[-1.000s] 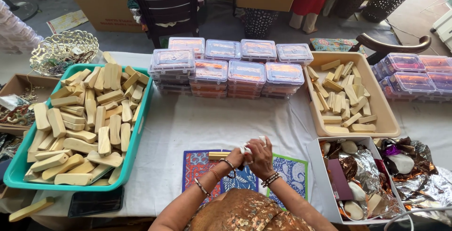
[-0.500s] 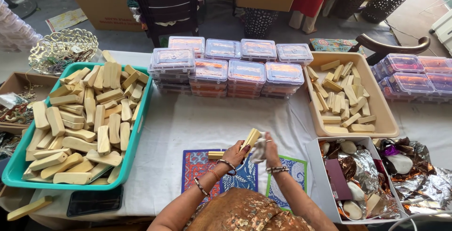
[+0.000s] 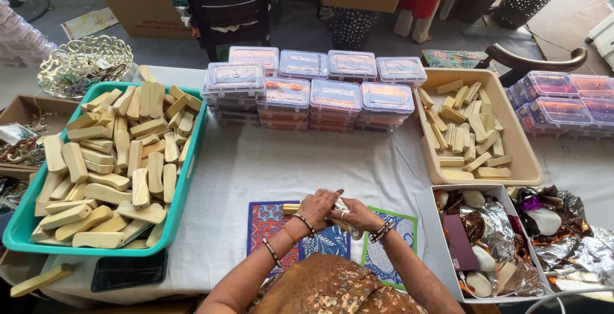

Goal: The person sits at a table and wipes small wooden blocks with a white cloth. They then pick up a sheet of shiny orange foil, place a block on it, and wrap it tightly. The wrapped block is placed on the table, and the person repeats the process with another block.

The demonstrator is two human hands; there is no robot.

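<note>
Head view: left hand and right hand meet over patterned mats on the worktop, both apparently clasping one pale wooden stick; teal tray of sticks to the left hand's left

Bright, even daylight, soft shadows (edges bend slightly), sharp focus throughout.

Green tray, stacked clear boxes
</note>
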